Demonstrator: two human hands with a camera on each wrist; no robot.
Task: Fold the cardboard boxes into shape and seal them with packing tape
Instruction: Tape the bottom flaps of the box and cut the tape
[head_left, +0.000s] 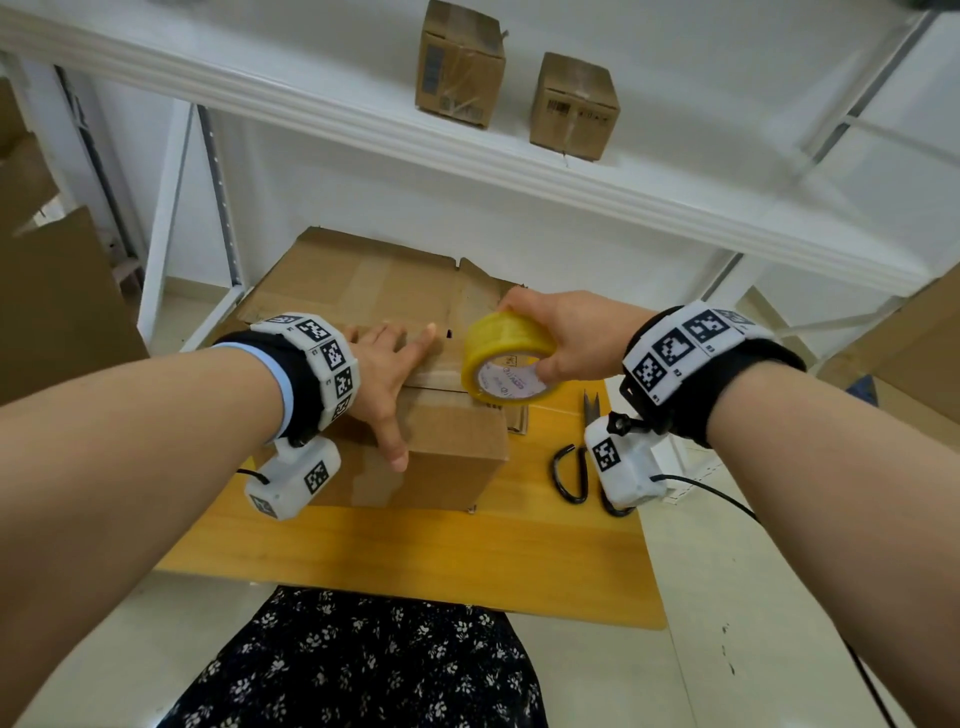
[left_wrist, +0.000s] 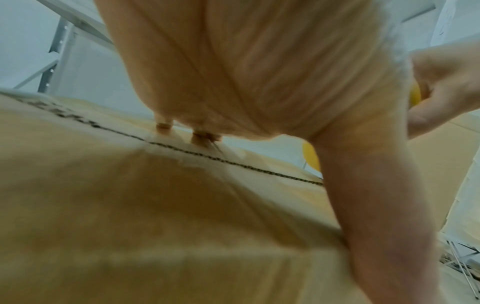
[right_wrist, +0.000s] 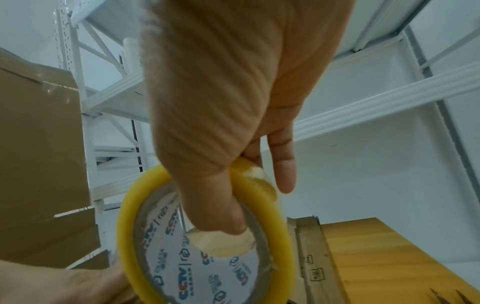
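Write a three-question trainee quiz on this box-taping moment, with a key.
1. True or false: the left hand lies flat on top of the cardboard box.
2. What does the right hand hold? A) scissors B) tape roll C) a marker
3. Fill in: the scissors lie on the wooden ____, to the right of the box.

Key:
1. True; its straight fingers press the flaps.
2. B; it grips the yellow tape roll at the box's right end.
3. table.
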